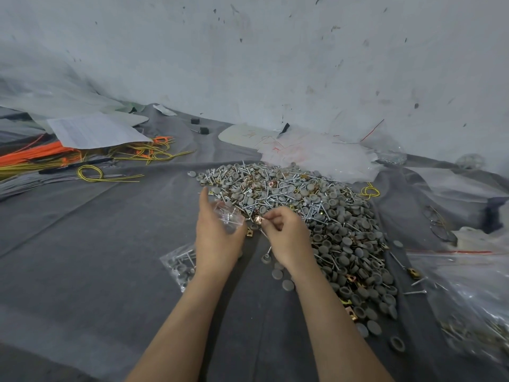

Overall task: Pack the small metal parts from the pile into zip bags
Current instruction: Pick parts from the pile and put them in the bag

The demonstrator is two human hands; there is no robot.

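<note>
Wires (55,158) lie far left, out of the way. One filled bag (177,264) rests by the left forearm. The left hand (217,244) grips an open zip bag (230,217); the right hand (289,238) pinches a copper clip (258,219) just beside it. The pile (330,216) is still large, so most of the packing appears left to do. Packed bags (468,293) sit at the right.

left hand (217,241) holds zip bag (229,216) | right hand (287,239) pinches copper clip (258,219) | at pile (325,216) edge
</note>
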